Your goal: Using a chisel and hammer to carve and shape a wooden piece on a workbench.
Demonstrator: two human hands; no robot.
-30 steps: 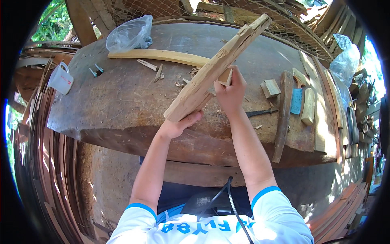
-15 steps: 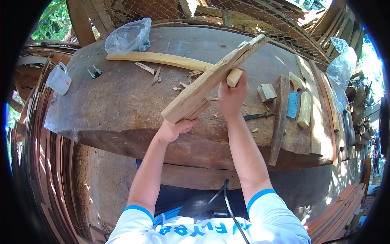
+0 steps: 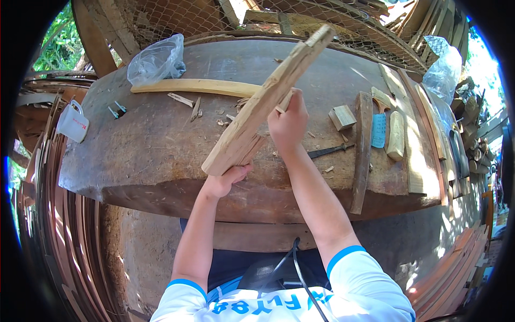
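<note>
A long, rough-split piece of wood [image 3: 257, 110] is held aslant above the workbench, its far end up and to the right. My left hand [image 3: 227, 180] is wrapped round its near end from below. My right hand [image 3: 288, 119] is closed on a pale squared wooden handle [image 3: 284, 103] beside the middle of the wood. Whatever the handle belongs to is hidden behind the wood and my fingers. Below my right hand a dark narrow blade-like tool [image 3: 330, 151] lies on the bench among wood chips.
On the brown workbench [image 3: 139, 145], a curved pale strip of wood [image 3: 201, 86] and a clear plastic bag [image 3: 158, 58] lie far left, a white cup [image 3: 73, 122] at the left edge. To the right are a small wood block [image 3: 342, 117], a dark batten [image 3: 362, 155] and a blue card [image 3: 379, 130].
The long wood has turned about its length and shifted slightly left in view. My right hand has rotated, so the handle's end, earlier facing me, is now mostly hidden. Both grips stay closed.
</note>
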